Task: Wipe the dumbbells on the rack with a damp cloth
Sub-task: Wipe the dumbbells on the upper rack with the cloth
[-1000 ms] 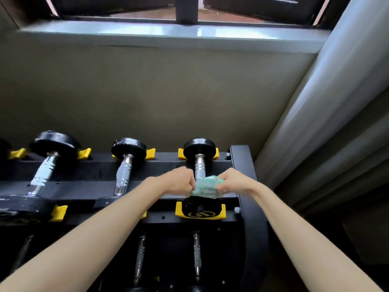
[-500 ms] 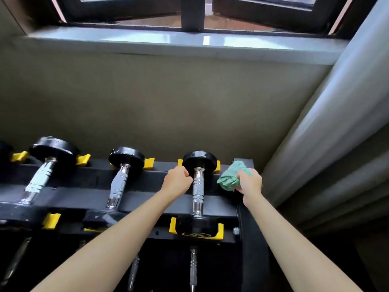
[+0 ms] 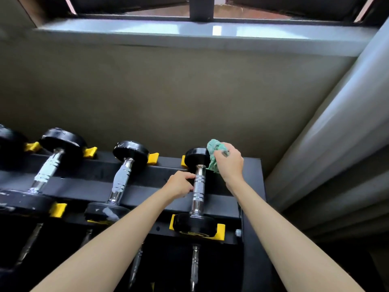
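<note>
The rightmost dumbbell [image 3: 198, 186], with black heads and a chrome handle, lies front to back on the top tier of the black rack [image 3: 251, 186] in yellow cradles. My left hand [image 3: 180, 183] grips the left side of its chrome handle. My right hand [image 3: 229, 162] holds a crumpled green cloth [image 3: 214, 153] and presses it against the right side of the dumbbell's far head. Two larger dumbbells, one in the middle [image 3: 123, 178] and one further left [image 3: 49, 165], lie on the same tier.
A beige wall rises right behind the rack, under a window sill [image 3: 200, 32]. A grey curtain [image 3: 336, 144] hangs close on the right. A lower tier holds more dumbbell handles [image 3: 194, 266]. Another dumbbell head [image 3: 8, 144] shows at the far left edge.
My right hand carried the cloth from the handle out to the right, then up against the far head. My left hand stayed at the handle and now grips it.
</note>
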A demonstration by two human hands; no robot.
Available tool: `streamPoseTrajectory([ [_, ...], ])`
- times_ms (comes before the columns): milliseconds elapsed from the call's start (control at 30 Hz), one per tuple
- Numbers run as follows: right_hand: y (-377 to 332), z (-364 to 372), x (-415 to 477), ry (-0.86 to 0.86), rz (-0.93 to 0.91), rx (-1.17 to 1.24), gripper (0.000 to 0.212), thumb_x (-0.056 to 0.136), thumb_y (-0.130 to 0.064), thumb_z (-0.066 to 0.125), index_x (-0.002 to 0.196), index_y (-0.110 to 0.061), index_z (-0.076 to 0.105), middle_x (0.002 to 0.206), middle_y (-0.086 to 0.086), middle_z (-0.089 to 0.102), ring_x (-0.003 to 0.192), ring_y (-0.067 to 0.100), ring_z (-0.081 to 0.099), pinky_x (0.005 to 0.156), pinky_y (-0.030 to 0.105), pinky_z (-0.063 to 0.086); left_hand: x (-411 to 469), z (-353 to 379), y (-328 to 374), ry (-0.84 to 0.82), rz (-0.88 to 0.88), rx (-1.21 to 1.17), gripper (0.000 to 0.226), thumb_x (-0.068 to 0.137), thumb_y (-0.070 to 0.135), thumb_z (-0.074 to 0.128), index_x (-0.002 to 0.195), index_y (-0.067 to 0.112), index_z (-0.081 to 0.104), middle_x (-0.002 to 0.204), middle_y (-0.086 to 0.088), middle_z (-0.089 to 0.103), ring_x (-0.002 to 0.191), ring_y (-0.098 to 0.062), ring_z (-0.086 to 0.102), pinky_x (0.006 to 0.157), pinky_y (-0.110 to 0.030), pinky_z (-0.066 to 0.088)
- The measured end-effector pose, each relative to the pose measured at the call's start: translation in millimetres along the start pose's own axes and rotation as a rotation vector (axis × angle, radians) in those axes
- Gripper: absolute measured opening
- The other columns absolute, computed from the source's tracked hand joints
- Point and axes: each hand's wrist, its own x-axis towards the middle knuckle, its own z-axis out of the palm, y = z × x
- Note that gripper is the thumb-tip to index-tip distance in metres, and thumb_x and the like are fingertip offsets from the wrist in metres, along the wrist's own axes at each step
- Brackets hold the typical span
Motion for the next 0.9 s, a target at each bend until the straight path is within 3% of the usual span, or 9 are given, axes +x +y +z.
streamPoseTrajectory([
  [133,-20,14,-6,-0.069,-0.087,-0.073,0.026,0.083,-0.015,0.053,0.105,-0.015,0.066,0.097,0.011,0.063,0.095,0.027,0.057,0.079,0.033,0.047,-11,-5,-9,0.028,0.001,-0.056,0.059,0.085,-0.013,0.032,0.128,0.019,0.057,0.109,-0.006,0.065,0.102,-0.019,0.057,0.08,-0.03,0.05],
  [233,-34,29,-20,-0.208,-0.015,0.006,0.016,0.083,-0.011,0.054,0.092,-0.013,0.067,0.085,0.005,0.062,0.083,0.021,0.056,0.066,0.027,0.046,-23,-13,-17,0.08,0.009,-0.128,0.045,0.086,-0.008,0.041,0.118,0.017,0.061,0.104,-0.006,0.064,0.092,-0.019,0.057,0.079,-0.03,0.05],
  [333,-38,50,-39,-0.301,0.137,0.238,0.014,0.083,-0.006,0.051,0.08,-0.015,0.061,0.089,0.007,0.063,0.086,0.021,0.059,0.074,0.035,0.053,-34,-32,-26,0.168,0.002,-0.196,0.022,0.083,0.0,0.051,0.089,0.017,0.064,0.091,-0.007,0.064,0.085,-0.021,0.058,0.075,-0.032,0.052],
  [433,-42,66,-52,-0.313,0.251,0.436,0.013,0.085,-0.001,0.046,0.09,-0.01,0.054,0.092,0.007,0.057,0.088,0.021,0.058,0.066,0.029,0.054,-42,-63,-37,0.263,-0.007,-0.327,0.018,0.083,-0.001,0.052,0.075,0.015,0.056,0.085,-0.009,0.058,0.075,-0.021,0.056,0.062,-0.029,0.05],
  [533,-47,84,-55,-0.281,0.278,0.451,0.021,0.085,-0.003,0.051,0.106,-0.003,0.05,0.102,0.012,0.055,0.09,0.021,0.057,0.059,0.025,0.05,-47,-97,-46,0.364,0.041,-0.486,0.015,0.088,-0.004,0.05,0.085,0.011,0.05,0.085,-0.012,0.056,0.072,-0.022,0.057,0.064,-0.03,0.052],
  [667,-49,115,-52,-0.165,0.357,0.384,0.008,0.085,-0.005,0.054,0.083,-0.013,0.053,0.101,0.012,0.058,0.09,0.023,0.058,0.062,0.026,0.051,-41,-144,-64,0.437,0.101,-0.58,0.017,0.089,-0.005,0.045,0.102,0.005,0.047,0.088,-0.013,0.058,0.065,-0.018,0.057,0.056,-0.025,0.052],
  [800,-43,147,-51,0.012,0.463,0.368,0.013,0.084,-0.006,0.057,0.096,-0.01,0.058,0.106,0.013,0.057,0.089,0.022,0.055,0.055,0.026,0.048,-11,-185,-97,0.479,0.044,-0.52,0.019,0.088,-0.003,0.042,0.1,0.01,0.048,0.101,-0.017,0.057,0.074,-0.021,0.056,0.065,-0.032,0.053],
  [900,-37,166,-46,0.121,0.472,0.275,0.011,0.084,-0.006,0.055,0.095,-0.008,0.057,0.101,0.013,0.056,0.085,0.024,0.053,0.076,0.04,0.055,16,-205,-118,0.406,0.045,-0.347,0.033,0.087,-0.005,0.044,0.117,0.008,0.051,0.11,-0.011,0.055,0.09,-0.025,0.055,0.079,-0.037,0.054],
])
